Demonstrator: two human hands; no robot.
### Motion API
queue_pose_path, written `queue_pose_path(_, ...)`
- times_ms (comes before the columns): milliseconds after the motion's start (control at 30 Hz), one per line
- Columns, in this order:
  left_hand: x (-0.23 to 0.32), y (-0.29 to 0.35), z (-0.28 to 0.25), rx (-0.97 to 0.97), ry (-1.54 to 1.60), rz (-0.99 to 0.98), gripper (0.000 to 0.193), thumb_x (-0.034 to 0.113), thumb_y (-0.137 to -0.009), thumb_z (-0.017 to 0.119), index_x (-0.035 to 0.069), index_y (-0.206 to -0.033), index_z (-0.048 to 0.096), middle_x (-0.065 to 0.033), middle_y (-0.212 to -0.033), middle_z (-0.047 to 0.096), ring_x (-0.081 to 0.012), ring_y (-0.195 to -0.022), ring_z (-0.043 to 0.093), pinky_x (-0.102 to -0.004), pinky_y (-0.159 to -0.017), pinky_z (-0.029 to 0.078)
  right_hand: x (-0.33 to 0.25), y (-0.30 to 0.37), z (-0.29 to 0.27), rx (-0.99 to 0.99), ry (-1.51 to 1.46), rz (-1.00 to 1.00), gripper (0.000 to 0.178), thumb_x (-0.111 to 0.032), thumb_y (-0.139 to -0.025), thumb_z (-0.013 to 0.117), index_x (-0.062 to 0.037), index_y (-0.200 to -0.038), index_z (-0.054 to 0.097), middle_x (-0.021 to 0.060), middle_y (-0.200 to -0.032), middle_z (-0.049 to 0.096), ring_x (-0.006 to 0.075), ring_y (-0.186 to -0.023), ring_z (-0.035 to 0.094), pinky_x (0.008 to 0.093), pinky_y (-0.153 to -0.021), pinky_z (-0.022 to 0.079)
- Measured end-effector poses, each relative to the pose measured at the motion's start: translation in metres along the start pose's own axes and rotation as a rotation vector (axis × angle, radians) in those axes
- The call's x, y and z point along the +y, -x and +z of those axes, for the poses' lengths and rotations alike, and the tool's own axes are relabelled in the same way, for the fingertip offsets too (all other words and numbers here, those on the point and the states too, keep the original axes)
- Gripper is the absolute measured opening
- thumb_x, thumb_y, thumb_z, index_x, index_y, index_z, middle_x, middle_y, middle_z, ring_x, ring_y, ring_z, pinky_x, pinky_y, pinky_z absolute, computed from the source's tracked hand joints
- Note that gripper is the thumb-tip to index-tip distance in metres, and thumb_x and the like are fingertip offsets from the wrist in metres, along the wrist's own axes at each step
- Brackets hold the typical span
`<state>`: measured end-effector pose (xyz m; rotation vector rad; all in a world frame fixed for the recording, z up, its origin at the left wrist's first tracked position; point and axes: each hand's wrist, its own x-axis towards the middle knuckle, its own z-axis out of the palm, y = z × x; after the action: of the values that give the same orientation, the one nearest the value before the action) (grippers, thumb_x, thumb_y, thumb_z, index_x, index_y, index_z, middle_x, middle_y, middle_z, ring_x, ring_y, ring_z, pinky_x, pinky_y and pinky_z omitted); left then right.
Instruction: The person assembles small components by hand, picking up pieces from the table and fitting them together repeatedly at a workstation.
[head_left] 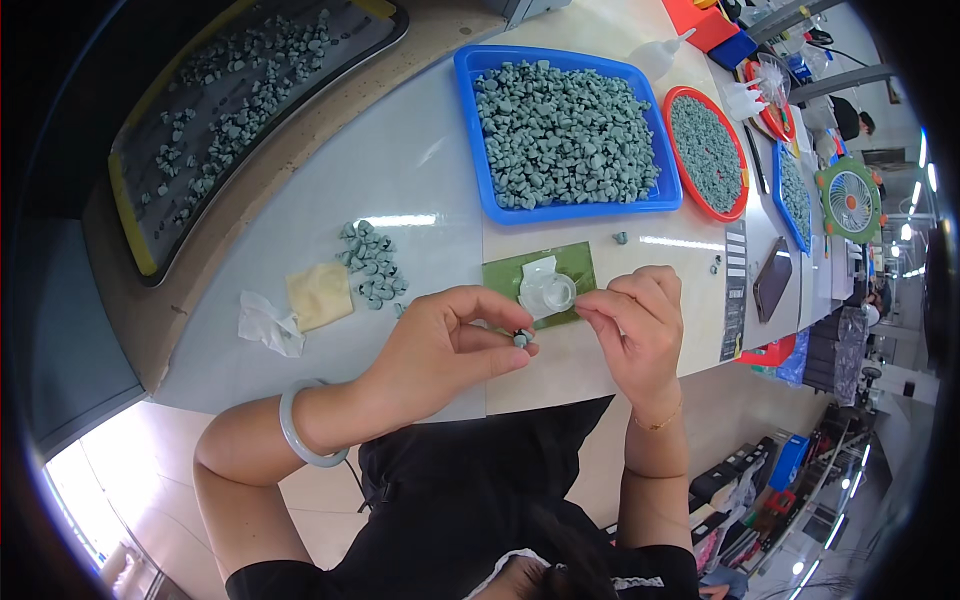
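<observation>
My left hand [445, 345] pinches a small grey-green bead-like piece [522, 338] between thumb and fingertips, above the table's near edge. My right hand [640, 325] has its thumb and forefinger pressed together just to the right of that piece; whether something thin is between them I cannot tell. Right behind both hands a small clear plastic cup [548, 292] sits on a green mat [505, 272]. A pale bangle [300, 432] circles my left wrist.
A blue tray [468, 75] heaped with grey-green pieces stands behind the mat. A red round dish [705, 150] and another blue tray [795, 195] hold more at the right. A loose pile [372, 262], yellow cloth [320, 295], crumpled tissue [268, 325], phone [772, 280], dark tray [250, 110].
</observation>
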<state>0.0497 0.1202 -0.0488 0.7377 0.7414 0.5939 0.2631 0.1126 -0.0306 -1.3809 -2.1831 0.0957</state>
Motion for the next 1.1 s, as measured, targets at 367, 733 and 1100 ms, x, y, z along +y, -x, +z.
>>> queue_pose_path(367,0.001,0.000,0.000,-0.002,-0.028,0.019,0.024,-0.004,-0.076,0.065,-0.003,-0.099,0.057,-0.0088,-0.097,0.061,-0.0144,-0.091,0.061,-0.0244,-0.081,0.049,-0.003,-0.001,-0.002,0.004,-0.087,0.011,0.017,-0.002,-0.057,0.072,-0.0076,-0.071,0.064,0.0011,-0.068,0.050,0.0206,-0.071,0.044,0.0301,-0.063,0.037)
queue_pose_path(733,0.002,-0.002,0.002,0.002,-0.030,-0.039,0.024,-0.003,-0.075,0.066,-0.002,-0.098,0.058,-0.0096,-0.097,0.062,-0.0139,-0.090,0.061,-0.0242,-0.079,0.050,-0.026,0.015,0.017,0.118,-0.409,0.048,0.014,-0.009,-0.063,0.074,-0.0082,-0.074,0.065,0.0007,-0.072,0.050,0.0199,-0.069,0.042,0.0295,-0.063,0.036)
queue_pose_path(1100,0.004,-0.001,-0.001,-0.053,-0.059,-0.038,0.018,-0.003,-0.075,0.067,-0.004,-0.091,0.061,-0.0082,-0.089,0.064,-0.0103,-0.080,0.061,-0.0212,-0.074,0.050,-0.020,0.018,0.018,0.098,-0.244,-0.211,0.025,-0.003,-0.056,0.072,-0.0133,-0.078,0.067,-0.0019,-0.073,0.049,0.0197,-0.067,0.042,0.0292,-0.058,0.035)
